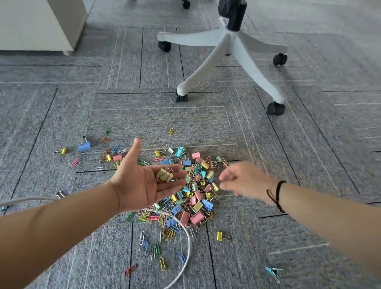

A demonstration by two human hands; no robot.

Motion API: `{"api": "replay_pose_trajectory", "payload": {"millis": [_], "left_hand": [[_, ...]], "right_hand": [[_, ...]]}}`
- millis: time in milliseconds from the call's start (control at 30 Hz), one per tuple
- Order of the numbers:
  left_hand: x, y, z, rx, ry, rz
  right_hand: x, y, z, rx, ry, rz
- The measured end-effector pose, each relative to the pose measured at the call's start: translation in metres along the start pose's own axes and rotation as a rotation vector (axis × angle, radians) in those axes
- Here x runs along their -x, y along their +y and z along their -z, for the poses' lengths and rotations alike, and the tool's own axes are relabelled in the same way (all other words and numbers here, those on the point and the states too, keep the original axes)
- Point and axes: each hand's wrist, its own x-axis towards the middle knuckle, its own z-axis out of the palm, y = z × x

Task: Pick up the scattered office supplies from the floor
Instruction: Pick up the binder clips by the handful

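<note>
A heap of coloured binder clips and paper clips (195,194) lies on the grey carpet. My left hand (143,182) is held palm up over the heap's left side, fingers straight, with a yellow binder clip (164,175) lying on the fingers. My right hand (245,181) hovers blurred over the heap's right edge, fingers loosely curled, and I see nothing in it. Stray clips lie around: a blue binder clip (84,146) at the left, a yellow binder clip (220,235) nearer me, a teal binder clip (271,271) at lower right.
A white cable (188,250) curves across the carpet under the heap toward the bottom edge. An office chair base (231,45) with black castors stands beyond the heap. A white cabinet (34,22) is at the upper left.
</note>
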Motion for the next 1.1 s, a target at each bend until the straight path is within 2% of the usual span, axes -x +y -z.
{"api": "replay_pose_trajectory", "payload": {"millis": [100,367,433,600,667,900,1100], "left_hand": [[0.000,-0.004,-0.001,-0.043,0.012,0.011],[0.001,-0.010,0.004,-0.098,0.021,0.025],[0.002,-0.010,0.005,-0.100,0.042,0.029],[0.003,-0.016,0.009,-0.100,0.113,0.037],[0.003,-0.017,0.006,-0.102,0.115,0.051],[0.007,-0.014,-0.009,-0.061,0.054,0.083],[0.014,-0.013,-0.014,0.002,0.059,0.088]], "right_hand": [[0.001,0.017,-0.022,0.143,-0.101,0.028],[-0.014,0.009,-0.047,0.221,-0.040,0.067],[-0.013,0.000,-0.042,0.138,-0.053,0.060],[-0.003,-0.037,-0.015,-0.418,-0.239,0.014],[0.000,-0.053,-0.013,-0.520,-0.270,0.031],[0.005,-0.082,-0.029,-0.515,-0.167,0.104],[0.009,-0.093,-0.033,-0.502,-0.185,0.195]]}}
